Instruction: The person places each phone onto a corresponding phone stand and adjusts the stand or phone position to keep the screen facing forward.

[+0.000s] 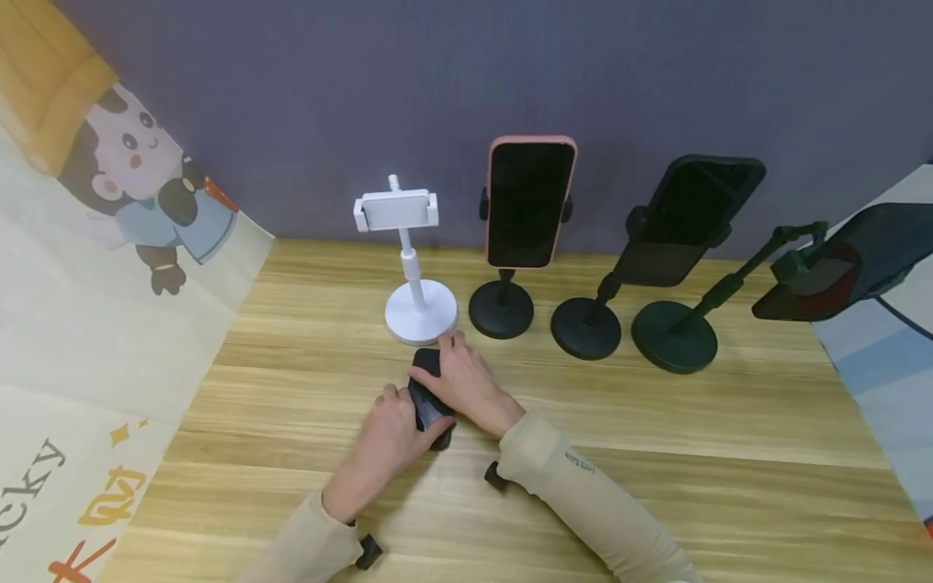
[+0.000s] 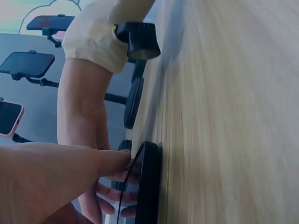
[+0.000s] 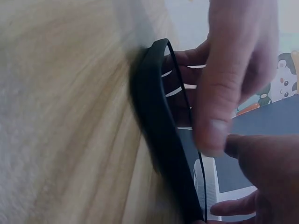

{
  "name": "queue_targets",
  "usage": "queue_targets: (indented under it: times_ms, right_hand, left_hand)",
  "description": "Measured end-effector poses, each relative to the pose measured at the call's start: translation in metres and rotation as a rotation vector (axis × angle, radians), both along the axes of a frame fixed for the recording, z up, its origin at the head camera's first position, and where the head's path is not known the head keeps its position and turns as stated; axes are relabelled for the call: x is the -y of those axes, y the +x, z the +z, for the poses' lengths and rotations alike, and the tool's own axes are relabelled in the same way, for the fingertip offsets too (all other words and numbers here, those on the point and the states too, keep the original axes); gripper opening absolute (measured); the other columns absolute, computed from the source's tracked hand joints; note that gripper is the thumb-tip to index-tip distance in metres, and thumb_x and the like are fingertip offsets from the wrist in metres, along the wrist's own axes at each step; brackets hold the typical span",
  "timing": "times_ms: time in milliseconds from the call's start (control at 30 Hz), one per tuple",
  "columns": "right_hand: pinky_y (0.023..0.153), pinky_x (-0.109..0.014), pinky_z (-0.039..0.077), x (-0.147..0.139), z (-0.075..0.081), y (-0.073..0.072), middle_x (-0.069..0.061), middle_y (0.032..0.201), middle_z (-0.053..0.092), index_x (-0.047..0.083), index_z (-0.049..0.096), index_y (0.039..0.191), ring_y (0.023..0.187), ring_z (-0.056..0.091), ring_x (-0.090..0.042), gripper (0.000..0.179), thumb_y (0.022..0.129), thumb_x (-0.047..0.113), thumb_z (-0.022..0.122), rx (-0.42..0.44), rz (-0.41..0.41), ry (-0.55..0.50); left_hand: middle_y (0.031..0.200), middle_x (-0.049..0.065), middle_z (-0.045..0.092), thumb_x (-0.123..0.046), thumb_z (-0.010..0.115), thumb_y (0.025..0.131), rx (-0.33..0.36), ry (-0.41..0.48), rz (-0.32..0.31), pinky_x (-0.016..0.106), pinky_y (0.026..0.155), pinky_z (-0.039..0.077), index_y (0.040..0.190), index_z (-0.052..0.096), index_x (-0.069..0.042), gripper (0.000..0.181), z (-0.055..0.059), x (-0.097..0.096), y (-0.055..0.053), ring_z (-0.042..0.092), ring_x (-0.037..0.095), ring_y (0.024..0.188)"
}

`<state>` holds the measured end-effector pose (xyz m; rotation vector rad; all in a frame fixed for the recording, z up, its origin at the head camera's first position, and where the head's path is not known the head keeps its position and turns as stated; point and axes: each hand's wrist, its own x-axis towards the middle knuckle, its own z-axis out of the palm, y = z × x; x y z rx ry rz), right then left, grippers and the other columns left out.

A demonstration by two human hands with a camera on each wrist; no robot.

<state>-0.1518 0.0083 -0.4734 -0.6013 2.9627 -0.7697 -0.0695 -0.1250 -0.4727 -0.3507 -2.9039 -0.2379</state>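
A phone (image 1: 430,417) in a black case lies near the wood-look table's middle, its glossy face up. My left hand (image 1: 382,433) grips its lower part, with fingers at the left edge and the thumb across to the lower right. My right hand (image 1: 470,385) holds the upper part from the right, its thumb reaching over the face. In the right wrist view the phone's side (image 3: 163,126) stands close to the tabletop, and fingers mirror in the screen. A white phone stand (image 1: 421,312) with an unoccupied clamp is just beyond the right fingertips.
Three dark stands hold phones to the right: a pink-cased phone (image 1: 530,202), a black phone (image 1: 688,219) and a tilted phone (image 1: 860,259) with a cable. A dark blue-grey partition (image 1: 328,97) rises behind them. Cartoon-printed panels flank the table (image 1: 729,486).
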Motion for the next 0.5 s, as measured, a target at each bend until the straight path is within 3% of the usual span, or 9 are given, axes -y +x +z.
queue_targets:
  times_ms: [200, 500]
  right_hand:
    - [0.075, -0.047, 0.061, -0.002, -0.001, 0.000, -0.025, 0.129, 0.054, -0.004, 0.044, 0.151, 0.092, 0.071, -0.038, 0.089, 0.093, 0.059, 0.069, -0.048, -0.006, 0.085]
    - [0.072, -0.041, 0.061, 0.004, -0.003, 0.001, -0.020, 0.128, 0.058, 0.000, 0.053, 0.144, 0.088, 0.069, -0.031, 0.094, 0.088, 0.074, 0.064, -0.150, -0.013, 0.270]
  left_hand:
    - [0.087, 0.027, 0.064, -0.047, 0.083, 0.086, 0.037, 0.083, -0.007, 0.043, 0.064, 0.060, 0.110, 0.064, 0.023, 0.077, -0.002, -0.003, 0.001, 0.068, 0.035, 0.071]
    - [0.096, 0.024, 0.068, -0.040, 0.079, 0.091, 0.211, 0.219, -0.013, 0.050, 0.073, 0.059, 0.116, 0.066, 0.017, 0.064, 0.003, 0.011, -0.002, 0.070, 0.036, 0.084]
